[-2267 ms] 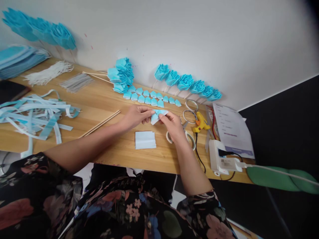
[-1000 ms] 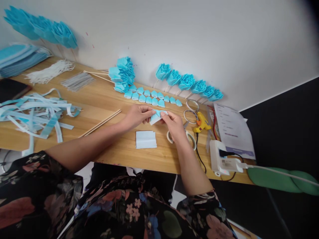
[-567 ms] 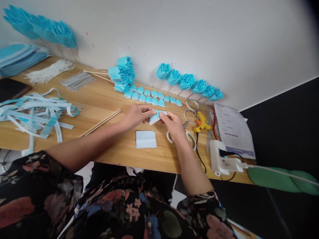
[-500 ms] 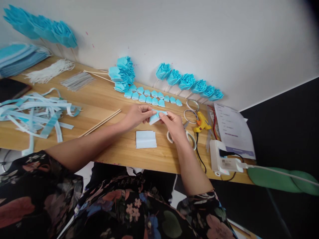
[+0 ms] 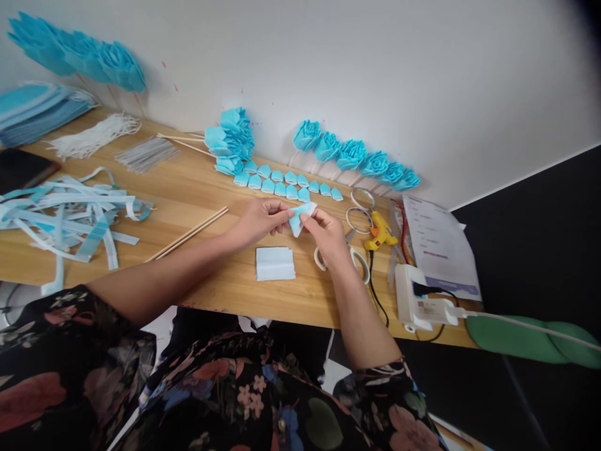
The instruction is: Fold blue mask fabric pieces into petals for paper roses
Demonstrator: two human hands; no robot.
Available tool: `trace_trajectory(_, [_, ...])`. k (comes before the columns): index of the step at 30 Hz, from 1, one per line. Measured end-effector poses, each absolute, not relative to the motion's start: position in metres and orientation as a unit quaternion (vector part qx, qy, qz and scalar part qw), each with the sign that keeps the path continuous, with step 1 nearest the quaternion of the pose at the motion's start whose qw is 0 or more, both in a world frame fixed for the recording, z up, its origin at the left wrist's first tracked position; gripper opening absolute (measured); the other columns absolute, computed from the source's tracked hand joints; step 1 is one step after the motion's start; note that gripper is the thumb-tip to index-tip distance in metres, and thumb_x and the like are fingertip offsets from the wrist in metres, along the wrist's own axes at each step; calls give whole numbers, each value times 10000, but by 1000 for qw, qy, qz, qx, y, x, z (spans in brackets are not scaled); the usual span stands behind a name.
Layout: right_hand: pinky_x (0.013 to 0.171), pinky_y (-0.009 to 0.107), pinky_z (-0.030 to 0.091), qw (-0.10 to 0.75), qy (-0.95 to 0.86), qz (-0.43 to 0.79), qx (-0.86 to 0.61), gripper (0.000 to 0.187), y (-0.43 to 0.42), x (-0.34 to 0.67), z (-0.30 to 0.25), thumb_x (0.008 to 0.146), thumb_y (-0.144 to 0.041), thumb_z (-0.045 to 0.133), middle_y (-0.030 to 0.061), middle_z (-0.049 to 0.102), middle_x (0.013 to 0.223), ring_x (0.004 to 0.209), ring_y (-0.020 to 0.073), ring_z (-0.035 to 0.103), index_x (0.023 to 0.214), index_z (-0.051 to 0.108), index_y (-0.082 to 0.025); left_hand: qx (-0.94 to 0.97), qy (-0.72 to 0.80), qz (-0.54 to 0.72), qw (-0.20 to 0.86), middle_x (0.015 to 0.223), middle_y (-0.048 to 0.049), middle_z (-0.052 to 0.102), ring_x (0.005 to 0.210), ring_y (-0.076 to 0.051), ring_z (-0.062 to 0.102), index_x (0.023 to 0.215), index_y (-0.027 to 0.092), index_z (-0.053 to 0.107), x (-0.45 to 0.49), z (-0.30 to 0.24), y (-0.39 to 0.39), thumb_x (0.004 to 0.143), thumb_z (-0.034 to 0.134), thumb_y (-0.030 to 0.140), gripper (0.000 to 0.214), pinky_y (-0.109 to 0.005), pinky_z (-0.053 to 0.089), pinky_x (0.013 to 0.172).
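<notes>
My left hand and my right hand pinch one small light-blue folded piece between their fingertips, just above the wooden table. The piece is folded to a narrow pointed shape. Below my hands lies a pale blue stack of cut squares. Behind my hands runs a double row of folded blue petals.
Finished blue flowers lean on the wall. Wooden sticks, cut strips, white elastic loops, a yellow glue gun, tape rings, a white power strip and a printed sheet lie on the table.
The folded piece has been turned and folded tighter between my fingertips, from a wider flat shape to a narrower pointed one. My hands have stayed in place.
</notes>
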State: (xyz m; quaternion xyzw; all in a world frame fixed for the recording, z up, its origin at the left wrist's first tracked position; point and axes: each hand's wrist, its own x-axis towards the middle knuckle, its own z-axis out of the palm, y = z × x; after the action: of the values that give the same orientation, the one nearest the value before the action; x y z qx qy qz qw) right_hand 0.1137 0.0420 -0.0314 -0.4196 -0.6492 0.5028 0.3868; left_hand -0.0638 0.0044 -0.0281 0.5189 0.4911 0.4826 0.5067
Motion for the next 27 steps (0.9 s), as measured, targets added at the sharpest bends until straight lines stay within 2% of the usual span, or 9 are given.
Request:
trace_trajectory(6, [617, 253, 361, 396, -666, 455, -438, 336, 42, 116, -29, 842, -483, 639, -45, 490, 612, 612, 112, 435, 668, 546, -211, 513, 481, 454, 547, 646, -20, 646, 535, -72, 538, 715, 145, 642, -62, -25, 4, 855, 642, 246, 172, -176, 449, 507])
trace_trajectory(10, [606, 258, 328, 387, -692, 428, -434, 341, 42, 117, -27, 873, -463, 612, -52, 438, 596, 597, 109, 396, 661, 515, -214, 489, 485, 455, 564, 689, -39, 674, 546, -79, 559, 735, 142, 644, -63, -20, 3, 887, 608, 291, 216, -179, 460, 508])
trace_trajectory(17, [609, 261, 340, 383, -695, 437, -423, 346, 41, 116, -28, 867, -496, 622, -47, 464, 614, 611, 115, 414, 686, 528, -216, 487, 489, 471, 550, 656, -20, 649, 515, -66, 525, 716, 139, 627, -63, -23, 5, 859, 657, 273, 198, -175, 436, 492])
trace_trajectory(22, [608, 260, 341, 386, -696, 429, -427, 361, 41, 116, -28, 864, -512, 615, -45, 458, 614, 608, 116, 411, 678, 512, -220, 471, 495, 477, 553, 684, -29, 676, 516, -69, 531, 721, 140, 623, -62, -20, 3, 877, 603, 220, 177, -190, 442, 504])
trace_trajectory(27, [595, 265, 322, 368, -708, 432, -420, 337, 41, 117, -28, 871, -478, 613, -45, 456, 604, 596, 114, 403, 679, 522, -216, 481, 493, 477, 547, 629, -10, 630, 527, -86, 540, 745, 146, 631, -62, -17, 3, 884, 623, 301, 208, -202, 439, 504])
